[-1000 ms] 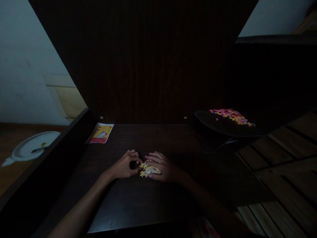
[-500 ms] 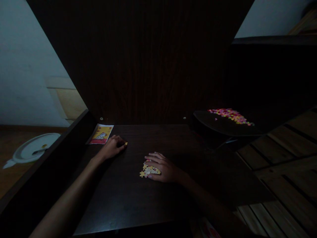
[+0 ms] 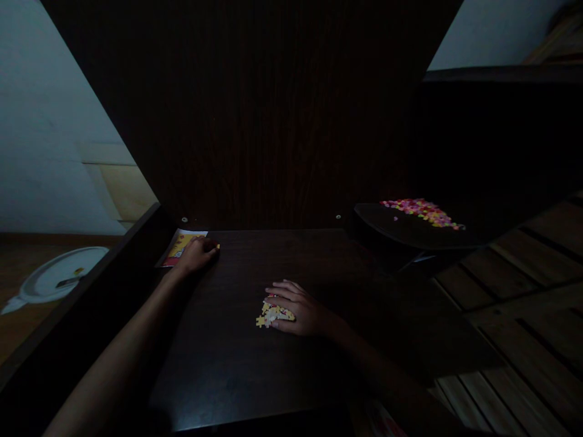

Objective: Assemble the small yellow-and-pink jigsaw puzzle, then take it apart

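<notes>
My left hand (image 3: pixel 198 254) is closed on a small yellow puzzle piece (image 3: pixel 218 246), of which only an edge shows past the fingertips. It covers part of a yellow and red picture sheet (image 3: pixel 181 241) at the far left corner of the dark tabletop (image 3: pixel 237 370). My right hand (image 3: pixel 298 311) rests with spread fingers over a small heap of puzzle pieces (image 3: pixel 272 314), mostly yellow and pale with some red. One yellow piece (image 3: pixel 260 321) sticks out at the heap's left edge. The pieces under the palm are hidden.
A dark upright panel (image 3: pixel 255 121) stands behind the tabletop, and a raised side board (image 3: pixel 82 291) runs along the left. On a rounded shelf (image 3: pixel 380 224) at the right lies a pile of pink, red and yellow bits (image 3: pixel 423 210). A white round lid or tray (image 3: pixel 45 285) sits beyond the side board.
My left hand has moved up and left with the yellow puzzle piece, from beside the picture sheet to over part of it. My right hand stays on the heap.
</notes>
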Motion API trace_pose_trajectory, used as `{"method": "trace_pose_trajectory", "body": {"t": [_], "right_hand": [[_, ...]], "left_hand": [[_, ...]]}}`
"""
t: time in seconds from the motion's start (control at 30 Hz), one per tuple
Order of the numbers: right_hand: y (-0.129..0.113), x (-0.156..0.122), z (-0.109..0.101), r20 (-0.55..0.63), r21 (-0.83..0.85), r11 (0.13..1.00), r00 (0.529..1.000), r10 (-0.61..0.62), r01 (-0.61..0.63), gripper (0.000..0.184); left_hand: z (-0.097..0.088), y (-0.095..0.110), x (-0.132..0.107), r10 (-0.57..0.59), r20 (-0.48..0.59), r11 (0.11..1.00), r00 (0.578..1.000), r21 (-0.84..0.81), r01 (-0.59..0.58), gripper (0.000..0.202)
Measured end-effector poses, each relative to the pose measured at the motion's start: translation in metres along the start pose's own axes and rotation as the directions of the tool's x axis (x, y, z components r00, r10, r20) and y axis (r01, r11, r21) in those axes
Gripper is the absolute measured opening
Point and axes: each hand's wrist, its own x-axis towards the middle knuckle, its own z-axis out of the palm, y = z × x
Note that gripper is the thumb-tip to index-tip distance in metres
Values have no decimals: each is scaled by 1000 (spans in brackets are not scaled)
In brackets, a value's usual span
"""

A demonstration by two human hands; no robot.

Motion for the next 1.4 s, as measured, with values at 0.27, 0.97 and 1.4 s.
{"method": "trace_pose_trajectory", "body": {"t": [0.27,0.97,1.4], "right_hand": [[1,-1,-3,-14,32,999,1000,15,-14,50],[1,4,-2,-69,19,1000,997,25,-24,38],[-1,4,-3,-78,36,999,997,21,-18,36]], "left_hand": [[-3,1,-8,-16,-43,1000,999,-25,15,42],[37,101,-130,430,251,900,867,-189,-392,26],[30,99,-126,413,216,909,884,-156,-387,13]]}}
